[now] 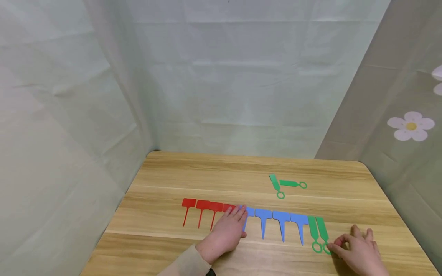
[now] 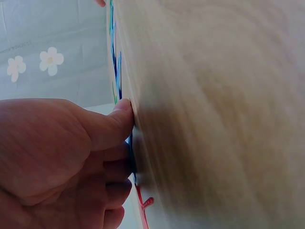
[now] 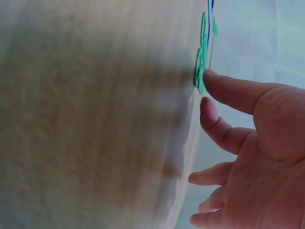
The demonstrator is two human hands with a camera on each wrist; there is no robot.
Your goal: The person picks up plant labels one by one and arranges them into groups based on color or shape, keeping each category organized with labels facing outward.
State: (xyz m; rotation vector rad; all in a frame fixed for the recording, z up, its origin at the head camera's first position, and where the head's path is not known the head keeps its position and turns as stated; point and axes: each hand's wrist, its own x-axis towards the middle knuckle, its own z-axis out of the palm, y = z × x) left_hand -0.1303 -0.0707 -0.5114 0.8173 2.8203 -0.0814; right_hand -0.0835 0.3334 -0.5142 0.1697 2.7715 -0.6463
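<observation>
A row of flat plant labels lies across the wooden table. Several red T-shaped labels [image 1: 188,202] are at its left, several blue T-shaped labels [image 1: 264,214] in the middle, and two green ring-ended labels [image 1: 313,228] at the right end. My left hand [image 1: 228,232] rests with extended fingers where red meets blue, partly covering labels there. By the ring of the rightmost green label [image 1: 322,229] is my right hand [image 1: 359,251]. In the right wrist view its thumb [image 3: 228,90] reaches that green ring, with a small gap to the index finger.
Farther back on the wooden table [image 1: 155,172] lie two more green labels, one slanted [image 1: 275,183] and one sideways [image 1: 288,183]. Pale cloth [image 1: 241,88] hangs behind the table and along both sides, with flower prints [image 1: 411,126] on the right.
</observation>
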